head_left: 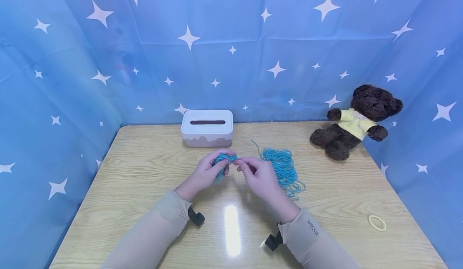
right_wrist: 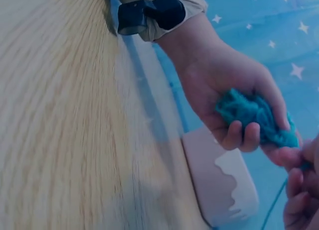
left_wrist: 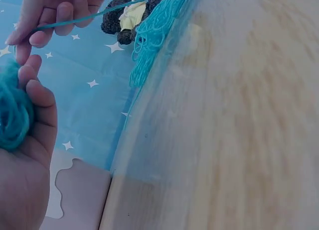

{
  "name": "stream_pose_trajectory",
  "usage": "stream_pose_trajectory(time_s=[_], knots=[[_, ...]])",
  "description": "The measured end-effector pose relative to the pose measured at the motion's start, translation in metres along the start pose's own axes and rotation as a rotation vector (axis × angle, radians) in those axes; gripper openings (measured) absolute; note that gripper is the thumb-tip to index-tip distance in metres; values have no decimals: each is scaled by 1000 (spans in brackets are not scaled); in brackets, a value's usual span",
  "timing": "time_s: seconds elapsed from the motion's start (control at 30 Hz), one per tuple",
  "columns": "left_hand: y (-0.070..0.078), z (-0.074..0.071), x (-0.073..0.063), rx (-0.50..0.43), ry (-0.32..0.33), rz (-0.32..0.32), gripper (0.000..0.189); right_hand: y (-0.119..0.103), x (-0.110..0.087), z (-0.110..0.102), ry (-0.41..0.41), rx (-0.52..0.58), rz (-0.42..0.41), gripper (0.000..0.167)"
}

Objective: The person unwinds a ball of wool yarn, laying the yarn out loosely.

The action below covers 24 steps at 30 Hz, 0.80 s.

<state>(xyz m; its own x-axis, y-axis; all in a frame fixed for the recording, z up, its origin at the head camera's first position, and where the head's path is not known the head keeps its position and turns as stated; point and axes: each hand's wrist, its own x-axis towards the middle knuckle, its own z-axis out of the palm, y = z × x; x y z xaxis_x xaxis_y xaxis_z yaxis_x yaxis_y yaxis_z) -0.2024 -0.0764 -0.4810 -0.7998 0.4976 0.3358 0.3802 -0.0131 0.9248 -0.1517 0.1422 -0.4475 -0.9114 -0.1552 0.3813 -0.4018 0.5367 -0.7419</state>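
A bundle of teal yarn (right_wrist: 244,110) lies in my left hand (head_left: 207,172), whose fingers and thumb curl round it. Close beside it, my right hand (head_left: 261,176) pinches a strand of the same yarn between thumb and fingertips. In the left wrist view the strand (left_wrist: 99,13) runs from the right hand toward a loose pile of teal yarn (left_wrist: 159,28). That yarn pile (head_left: 283,168) rests on the table just beyond the right wrist, with one loose end reaching away from it. Part of the bundle is hidden by the left fingers.
At the back of the table (head_left: 144,156) stands a white and pinkish tissue box (head_left: 207,127). A dark brown teddy bear (head_left: 358,122) in a yellow shirt sits at the back right. A pale yellow ring (head_left: 377,223) lies near the right edge. A starred blue curtain (head_left: 231,20) surrounds the table.
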Motion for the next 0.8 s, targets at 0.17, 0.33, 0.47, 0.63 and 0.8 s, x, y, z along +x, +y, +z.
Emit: stream_pose_trajectory(time_s=[0.17,0.33,0.47,0.63,0.8], knots=[[4,0,0,-42,85,-68,28,2,1,-1,105,-131,-109,15],[4,0,0,-35,119,-67,36,3,0,-1,140,-137,-148,12],[2,-2,-1,40,96,-42,29,3,0,-2,131,-105,-129,11],[0,0,0,128,70,-30,18,3,0,-3,82,-64,-84,13],[-1,-1,0,88,106,-101,7,1,0,-3,50,-66,-66,11]])
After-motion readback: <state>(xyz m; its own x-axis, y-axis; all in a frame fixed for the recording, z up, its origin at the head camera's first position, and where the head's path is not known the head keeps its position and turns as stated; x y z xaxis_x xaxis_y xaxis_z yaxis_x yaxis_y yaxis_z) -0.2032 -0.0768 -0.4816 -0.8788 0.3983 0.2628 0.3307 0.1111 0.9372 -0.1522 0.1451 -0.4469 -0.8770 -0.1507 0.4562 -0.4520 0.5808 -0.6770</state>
